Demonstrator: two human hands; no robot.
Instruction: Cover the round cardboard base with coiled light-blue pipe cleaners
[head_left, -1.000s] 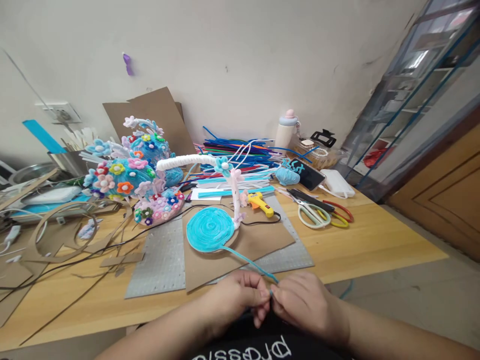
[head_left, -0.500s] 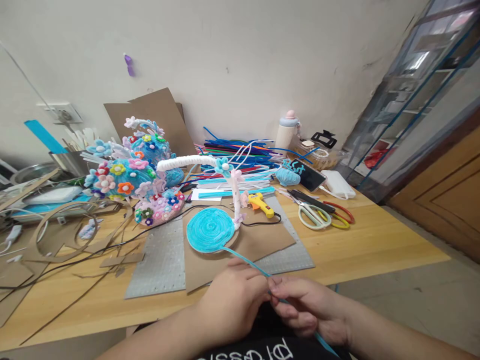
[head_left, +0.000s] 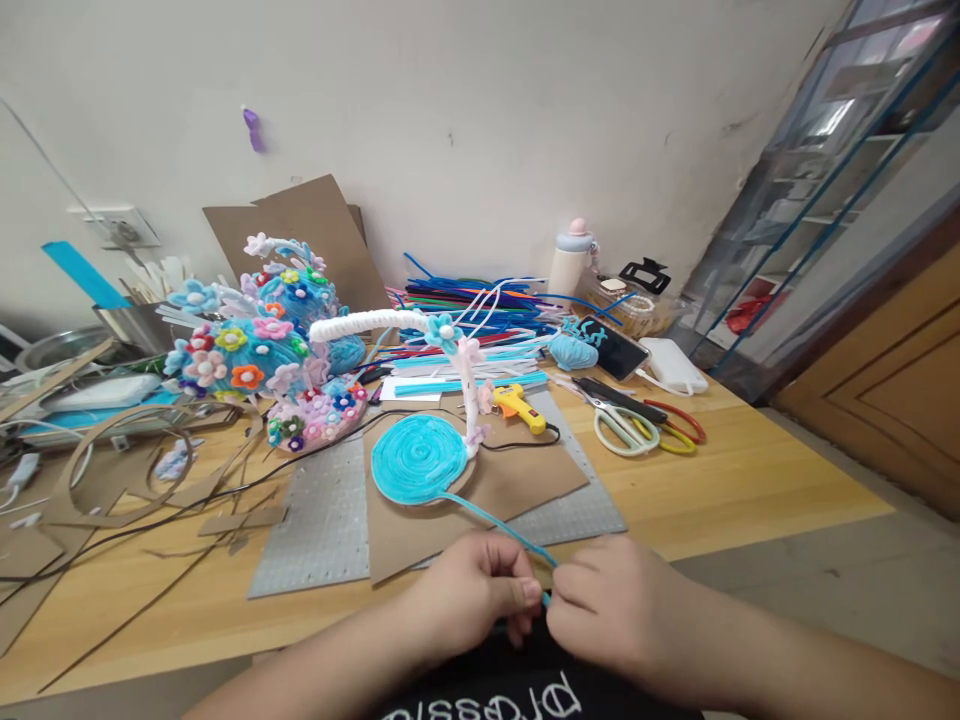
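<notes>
2 hands (head_left: 478,592) pinch blue strand (head_left: 501,522) near table edge (head_left: 742,538).

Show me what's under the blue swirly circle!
Under the blue swirly circle, brown cardboard pokes out, with a gray mat beneath that. The circle covers the part right under its middle, so I can't see there.

A bottle (head_left: 568,270) stands near a hair clip (head_left: 645,275), a phone (head_left: 619,350) lies by a white box (head_left: 673,364), a ribbon (head_left: 253,130) hangs on the wall (head_left: 480,90)

Disc (head_left: 418,458) on cardboard sheet (head_left: 525,482) on cutting mat (head_left: 300,545), glue gun (head_left: 523,408) behind and right, scissors (head_left: 630,432) farther right
</notes>
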